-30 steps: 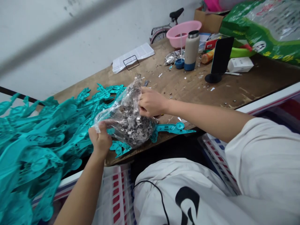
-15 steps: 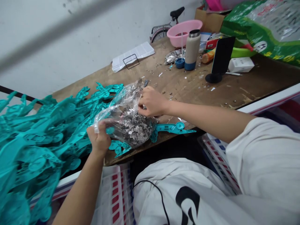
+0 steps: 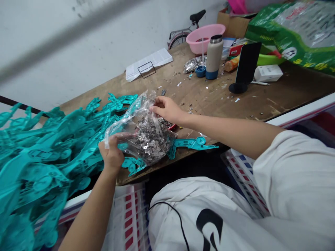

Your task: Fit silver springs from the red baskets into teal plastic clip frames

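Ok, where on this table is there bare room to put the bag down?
Bare wood lies right of the right hand, in front of the phone stand. The left is buried in teal parts; the far corner round the flask is cluttered.

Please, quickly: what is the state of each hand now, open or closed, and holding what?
Left hand: closed, its grip on the near edge of the clear plastic bag.
Right hand: fingers pinch the same bag's upper edge.

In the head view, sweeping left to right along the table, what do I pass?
Teal plastic parts pile → left hand → clear bag of metal bits → right hand → flask → black phone stand → white box → green sack.
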`<state>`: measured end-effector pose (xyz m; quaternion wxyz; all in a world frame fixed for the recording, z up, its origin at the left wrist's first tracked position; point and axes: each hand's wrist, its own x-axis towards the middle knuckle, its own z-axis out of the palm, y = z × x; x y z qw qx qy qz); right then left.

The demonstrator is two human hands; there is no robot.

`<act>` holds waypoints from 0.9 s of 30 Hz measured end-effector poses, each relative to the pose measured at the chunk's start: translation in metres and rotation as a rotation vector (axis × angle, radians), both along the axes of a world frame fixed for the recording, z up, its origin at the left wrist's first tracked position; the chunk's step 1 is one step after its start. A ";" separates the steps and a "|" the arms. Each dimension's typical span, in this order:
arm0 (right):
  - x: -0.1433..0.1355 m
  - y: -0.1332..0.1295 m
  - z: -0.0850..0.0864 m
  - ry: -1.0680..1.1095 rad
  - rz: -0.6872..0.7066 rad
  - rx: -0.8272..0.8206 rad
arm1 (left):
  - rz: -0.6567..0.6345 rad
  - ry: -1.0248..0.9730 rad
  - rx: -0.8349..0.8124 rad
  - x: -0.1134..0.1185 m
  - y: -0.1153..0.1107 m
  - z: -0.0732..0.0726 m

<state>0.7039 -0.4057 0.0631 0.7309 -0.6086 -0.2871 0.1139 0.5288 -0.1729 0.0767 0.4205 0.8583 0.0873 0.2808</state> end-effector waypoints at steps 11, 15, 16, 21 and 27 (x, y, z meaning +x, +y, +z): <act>0.006 -0.009 0.006 -0.310 -0.052 -0.083 | 0.016 0.009 -0.094 -0.001 -0.005 0.001; 0.004 -0.021 0.020 -0.468 -0.076 -0.100 | 0.008 -0.001 -0.112 0.000 -0.005 0.000; 0.003 -0.025 0.024 -0.485 -0.106 -0.092 | 0.010 0.001 -0.116 0.000 -0.008 0.000; -0.022 -0.036 0.035 -0.529 -0.056 -0.067 | -0.019 0.019 -0.156 0.002 -0.028 -0.002; -0.065 -0.036 0.038 -0.879 0.331 -0.263 | -0.420 -0.041 -0.055 0.004 -0.041 -0.014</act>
